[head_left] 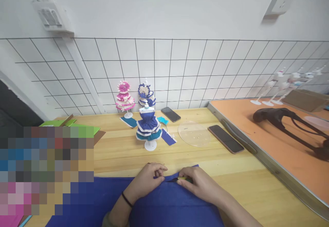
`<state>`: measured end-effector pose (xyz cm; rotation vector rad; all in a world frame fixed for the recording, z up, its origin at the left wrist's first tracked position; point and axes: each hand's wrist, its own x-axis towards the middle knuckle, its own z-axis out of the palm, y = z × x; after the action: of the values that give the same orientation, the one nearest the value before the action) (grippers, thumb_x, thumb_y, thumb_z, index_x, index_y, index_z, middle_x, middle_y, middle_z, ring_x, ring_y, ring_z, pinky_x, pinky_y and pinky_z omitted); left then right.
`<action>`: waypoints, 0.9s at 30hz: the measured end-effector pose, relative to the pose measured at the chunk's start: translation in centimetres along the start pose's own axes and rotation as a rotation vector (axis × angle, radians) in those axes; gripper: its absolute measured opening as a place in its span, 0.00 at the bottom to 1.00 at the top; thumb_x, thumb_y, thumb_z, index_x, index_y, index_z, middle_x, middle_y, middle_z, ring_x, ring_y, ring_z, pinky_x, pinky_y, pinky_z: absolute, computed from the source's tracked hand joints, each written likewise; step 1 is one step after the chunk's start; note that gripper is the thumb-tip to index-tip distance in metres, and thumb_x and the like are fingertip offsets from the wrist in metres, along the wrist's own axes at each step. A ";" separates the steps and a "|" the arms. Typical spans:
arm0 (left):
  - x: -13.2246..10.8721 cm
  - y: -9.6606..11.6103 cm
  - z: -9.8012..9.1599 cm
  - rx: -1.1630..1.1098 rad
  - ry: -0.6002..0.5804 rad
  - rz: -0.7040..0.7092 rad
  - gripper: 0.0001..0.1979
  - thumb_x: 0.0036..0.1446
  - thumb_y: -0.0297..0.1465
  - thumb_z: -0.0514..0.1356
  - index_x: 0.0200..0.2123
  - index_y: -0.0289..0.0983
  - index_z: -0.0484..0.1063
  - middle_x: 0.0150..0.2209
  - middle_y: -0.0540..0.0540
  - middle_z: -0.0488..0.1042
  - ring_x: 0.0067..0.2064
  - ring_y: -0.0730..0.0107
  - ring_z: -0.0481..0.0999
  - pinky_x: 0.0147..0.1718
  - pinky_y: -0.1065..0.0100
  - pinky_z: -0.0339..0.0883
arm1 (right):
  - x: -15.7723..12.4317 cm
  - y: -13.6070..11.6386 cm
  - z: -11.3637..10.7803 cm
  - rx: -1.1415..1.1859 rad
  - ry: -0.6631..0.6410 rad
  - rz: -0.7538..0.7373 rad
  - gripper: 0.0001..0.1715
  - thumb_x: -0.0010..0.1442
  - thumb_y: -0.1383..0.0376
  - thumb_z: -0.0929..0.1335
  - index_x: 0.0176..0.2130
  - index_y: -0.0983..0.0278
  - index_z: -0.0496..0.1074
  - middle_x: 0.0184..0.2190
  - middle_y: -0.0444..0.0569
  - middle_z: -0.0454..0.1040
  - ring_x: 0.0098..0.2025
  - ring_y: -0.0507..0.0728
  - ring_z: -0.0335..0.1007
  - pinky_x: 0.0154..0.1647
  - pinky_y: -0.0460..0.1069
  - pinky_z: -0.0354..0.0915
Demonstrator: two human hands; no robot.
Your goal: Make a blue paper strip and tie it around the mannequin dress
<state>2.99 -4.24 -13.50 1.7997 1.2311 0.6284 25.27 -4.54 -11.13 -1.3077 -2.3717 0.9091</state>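
Note:
A large sheet of dark blue paper or cloth (169, 203) lies on the wooden table (231, 172) at the near edge. My left hand (147, 180) is closed, pinching the sheet's far edge. My right hand (197, 184) is closed round a thin yellow-green tool (183, 178), whose tip touches the same edge beside my left fingers. A black band sits on my left wrist.
Behind stand a blue paper-dress mannequin (149, 126), a pink one (124, 98) and another blue one (146, 93). Two phones (225, 139) (171, 114) and a clear disc (194, 133) lie right. An orange mat (269, 134) holds a dark figure (285, 119). Green sheets (69, 126) lie left.

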 end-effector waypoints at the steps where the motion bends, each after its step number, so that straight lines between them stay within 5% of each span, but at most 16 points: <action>1: 0.0 0.0 0.0 0.002 -0.001 0.001 0.15 0.46 0.25 0.57 0.40 0.36 0.73 0.31 0.49 0.74 0.33 0.72 0.71 0.36 0.71 0.64 | 0.0 0.0 0.0 0.001 0.002 -0.001 0.12 0.59 0.58 0.63 0.35 0.61 0.73 0.31 0.46 0.76 0.33 0.55 0.70 0.33 0.45 0.60; 27: -0.1 0.1 -0.8 0.022 -0.040 0.009 0.16 0.48 0.27 0.57 0.42 0.36 0.72 0.32 0.49 0.75 0.34 0.71 0.71 0.37 0.71 0.64 | 0.0 0.0 -0.1 0.034 0.008 0.007 0.12 0.59 0.60 0.63 0.32 0.61 0.73 0.30 0.45 0.77 0.32 0.54 0.71 0.33 0.45 0.60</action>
<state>2.33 -4.09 -13.01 1.8279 1.2081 0.5834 25.32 -4.51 -11.04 -1.3056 -2.3362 0.9404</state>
